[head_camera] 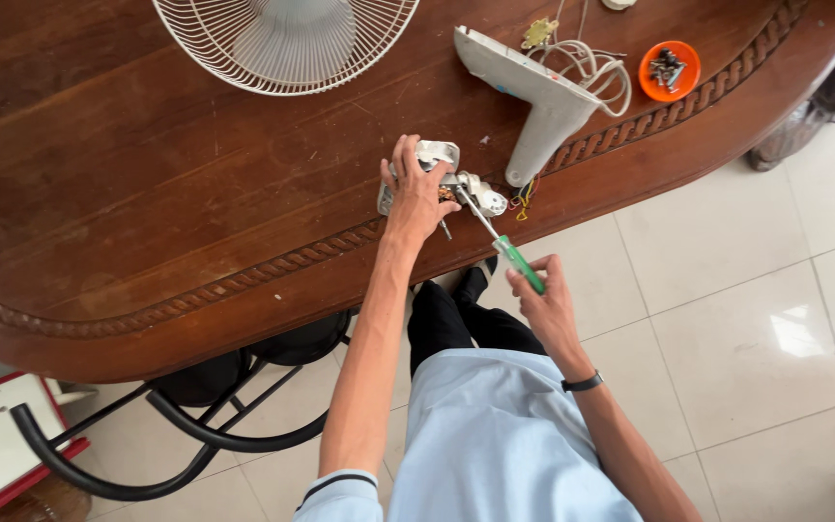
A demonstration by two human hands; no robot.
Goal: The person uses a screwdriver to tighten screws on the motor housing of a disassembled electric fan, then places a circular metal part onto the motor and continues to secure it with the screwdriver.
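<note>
Head view is showing me both hands working at the near edge of the dark wooden bench (147,174). My left hand (416,196) is pressing down over a small white motor assembly (442,164), its grip clenched around the housing so that the fingers are covering most of it; the assembly is sitting on the bench top just inside the carved rope-pattern border. My right hand (545,302) is hanging off the bench edge, above the tiled floor (756,319), and its grip is closed on the green handle of a screwdriver (500,242). The metal shaft is slanting up and to the left, and its tip is reaching into the white part beside my left thumb; I cannot tell exactly what the tip is touching. Just beyond the assembly, a white fan stand piece (543,97) is lying tilted on the bench, with white cable (596,68) looping behind it and a few coloured wires trailing from its lower end. An orange dish (670,70) holding small dark screws is sitting near the far right, well apart from my hands. A white wire fan guard (287,39) is resting at the top of the bench.
</note>
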